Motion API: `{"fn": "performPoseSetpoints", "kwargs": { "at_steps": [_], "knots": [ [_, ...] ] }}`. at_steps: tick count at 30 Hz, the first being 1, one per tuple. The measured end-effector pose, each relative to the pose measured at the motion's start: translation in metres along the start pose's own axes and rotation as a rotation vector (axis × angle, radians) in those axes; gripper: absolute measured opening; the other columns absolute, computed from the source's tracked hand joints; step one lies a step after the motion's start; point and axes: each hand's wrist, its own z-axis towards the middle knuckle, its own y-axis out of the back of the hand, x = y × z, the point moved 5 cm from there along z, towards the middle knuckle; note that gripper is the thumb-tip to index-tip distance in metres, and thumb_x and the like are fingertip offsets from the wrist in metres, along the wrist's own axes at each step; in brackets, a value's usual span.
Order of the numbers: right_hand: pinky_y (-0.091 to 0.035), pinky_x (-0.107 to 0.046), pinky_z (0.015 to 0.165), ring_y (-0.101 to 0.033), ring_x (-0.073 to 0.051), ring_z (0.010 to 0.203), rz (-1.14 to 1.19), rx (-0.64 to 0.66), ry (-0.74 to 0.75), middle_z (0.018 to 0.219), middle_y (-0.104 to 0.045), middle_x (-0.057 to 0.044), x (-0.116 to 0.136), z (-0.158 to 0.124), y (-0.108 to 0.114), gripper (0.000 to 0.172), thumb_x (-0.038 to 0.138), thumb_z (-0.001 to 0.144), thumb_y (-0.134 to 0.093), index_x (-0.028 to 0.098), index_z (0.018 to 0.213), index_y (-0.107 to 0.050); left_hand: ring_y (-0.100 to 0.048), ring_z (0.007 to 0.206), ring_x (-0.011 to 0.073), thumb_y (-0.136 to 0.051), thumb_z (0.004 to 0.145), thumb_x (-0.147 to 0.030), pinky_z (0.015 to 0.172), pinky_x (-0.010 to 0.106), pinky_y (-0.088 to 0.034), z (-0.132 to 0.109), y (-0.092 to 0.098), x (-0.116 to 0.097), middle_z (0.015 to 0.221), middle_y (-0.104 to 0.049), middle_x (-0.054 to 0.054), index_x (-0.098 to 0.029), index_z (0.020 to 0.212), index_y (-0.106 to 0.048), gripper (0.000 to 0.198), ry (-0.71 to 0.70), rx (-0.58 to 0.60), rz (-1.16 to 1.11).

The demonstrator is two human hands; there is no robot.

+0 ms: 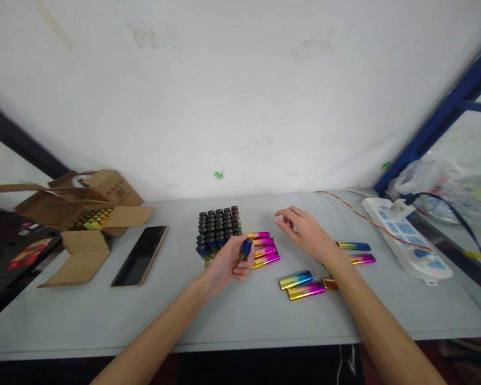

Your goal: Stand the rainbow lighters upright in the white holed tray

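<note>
Wrapped round a dark blue lighter-like piece, my left hand is closed in front of a block of upright black-topped lighters. My right hand hovers to the right with its fingers apart and slightly curled, and nothing shows between them. Between the hands, several shiny pink-and-yellow cases lie side by side. Below my right hand are a blue-yellow case and a pink-yellow case. A blue case and another pink one lie right of my right forearm, which partly covers an orange case.
A black phone lies on the grey table at the left, beside an open cardboard box with lighters inside. On the right are a white power strip, cables and plastic bags. A white wall stands behind.
</note>
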Motion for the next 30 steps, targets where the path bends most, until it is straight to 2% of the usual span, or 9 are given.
{"fn": "performPoseSetpoints", "kwargs": {
  "at_steps": [3,5,7,9,10,13,21,25,30],
  "knots": [
    [-0.051,-0.034,0.080,-0.067,-0.020,0.080,-0.004,0.012,-0.004,0.103,-0.068,-0.009,0.001,-0.001,0.000,0.029,0.035,0.109,-0.048,0.017,0.120,-0.068,-0.026,0.047,0.0073,-0.053,0.096,-0.067,0.045,0.019,-0.026,-0.013,0.003,0.000,0.060,-0.038,-0.009,-0.022,0.096,-0.050,0.045,-0.135,-0.058,0.054],
    [-0.051,-0.035,0.081,-0.066,-0.020,0.080,0.003,0.022,-0.007,0.104,-0.068,-0.009,0.001,-0.001,0.000,0.031,0.037,0.110,-0.047,0.017,0.122,-0.067,-0.036,0.048,0.0077,-0.057,0.099,-0.061,0.049,0.021,-0.034,-0.032,0.009,-0.005,0.065,-0.046,-0.008,-0.024,0.107,-0.051,0.039,-0.276,-0.129,0.148],
    [-0.051,-0.035,0.082,-0.066,-0.021,0.082,0.017,0.032,-0.005,0.104,-0.068,-0.010,0.002,-0.002,-0.001,0.033,0.038,0.110,-0.045,0.017,0.123,-0.067,-0.050,0.054,0.0095,-0.054,0.103,-0.055,0.054,0.023,-0.041,-0.058,0.016,-0.012,0.073,-0.055,-0.004,-0.023,0.107,-0.054,0.032,-0.385,-0.197,0.272],
    [-0.051,-0.036,0.082,-0.066,-0.021,0.083,0.024,0.039,-0.004,0.105,-0.068,-0.010,0.004,-0.003,-0.001,0.033,0.038,0.110,-0.044,0.017,0.121,-0.067,-0.062,0.073,0.0136,-0.053,0.105,-0.049,0.070,0.028,-0.051,-0.085,0.025,-0.025,0.085,-0.063,0.002,-0.021,0.100,-0.061,0.030,-0.518,-0.319,0.463],
    [-0.051,-0.036,0.081,-0.066,-0.021,0.082,0.025,0.043,-0.004,0.105,-0.068,-0.010,0.004,-0.003,-0.001,0.033,0.038,0.110,-0.044,0.017,0.120,-0.067,-0.064,0.082,0.0151,-0.057,0.104,-0.046,0.076,0.029,-0.052,-0.098,0.030,-0.033,0.094,-0.064,0.004,-0.020,0.101,-0.067,0.028,-0.584,-0.401,0.577],
    [-0.050,-0.036,0.080,-0.066,-0.021,0.079,0.034,0.059,-0.008,0.102,-0.069,-0.008,0.006,-0.004,-0.003,0.032,0.038,0.110,-0.044,0.018,0.122,-0.066,-0.061,0.087,0.0163,-0.070,0.097,-0.039,0.074,0.029,-0.050,-0.122,0.043,-0.053,0.105,-0.066,0.007,-0.020,0.102,-0.077,0.021,-0.737,-0.586,0.795],
    [-0.052,-0.037,0.079,-0.065,-0.020,0.078,0.059,-0.005,-0.007,0.103,-0.064,-0.009,-0.001,-0.004,-0.007,0.036,0.042,0.109,-0.045,0.020,0.132,-0.061,-0.063,0.087,0.0173,-0.075,0.093,-0.031,0.083,0.031,-0.052,-0.116,0.054,-0.056,0.104,-0.078,0.004,-0.024,0.109,-0.079,0.018,-0.845,-0.730,1.176],
    [-0.052,-0.036,0.079,-0.065,-0.021,0.081,0.070,-0.001,-0.005,0.103,-0.063,-0.008,-0.004,-0.005,-0.009,0.035,0.041,0.109,-0.045,0.020,0.132,-0.060,-0.066,0.098,0.0203,-0.074,0.094,-0.028,0.093,0.033,-0.054,-0.109,0.051,-0.054,0.102,-0.078,0.004,-0.022,0.110,-0.078,0.017,-0.915,-0.716,1.426],
    [-0.050,-0.035,0.076,-0.061,-0.020,0.075,0.045,-0.027,-0.027,0.099,-0.062,-0.008,-0.008,-0.003,0.000,0.033,0.040,0.109,-0.046,0.019,0.127,-0.063,-0.064,0.088,0.0195,-0.070,0.097,-0.030,0.081,0.029,-0.056,-0.103,0.053,-0.052,0.091,-0.073,0.005,-0.021,0.112,-0.077,0.019,-0.878,-0.658,1.578]
  ]
}}
